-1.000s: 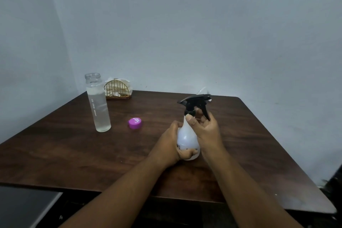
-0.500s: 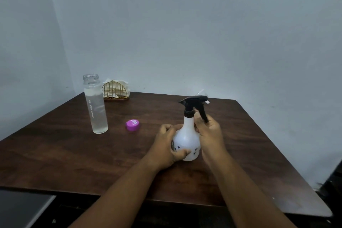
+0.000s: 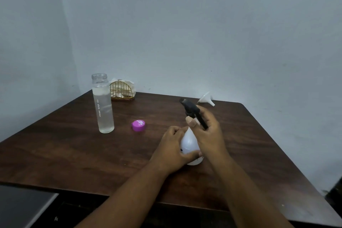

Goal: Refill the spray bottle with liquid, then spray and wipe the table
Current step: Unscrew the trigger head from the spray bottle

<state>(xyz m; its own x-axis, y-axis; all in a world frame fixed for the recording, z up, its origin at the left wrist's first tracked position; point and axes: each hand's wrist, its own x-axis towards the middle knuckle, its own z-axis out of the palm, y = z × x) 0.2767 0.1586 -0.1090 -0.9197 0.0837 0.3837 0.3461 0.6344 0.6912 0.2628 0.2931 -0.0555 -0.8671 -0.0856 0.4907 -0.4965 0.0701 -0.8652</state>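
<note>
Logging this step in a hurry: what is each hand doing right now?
Left hand: closed around the white spray bottle, which stands on the table.
Right hand: closed on the black sprayer head, tilted at the bottle's neck.

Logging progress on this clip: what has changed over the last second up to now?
The black spray head went from upright to tilted back toward the right hand, which grips it and seems to be unscrewing it. The left hand still clasps the white spray bottle on the table. The open glass bottle, purple cap, napkin holder and white funnel stayed put.
</note>
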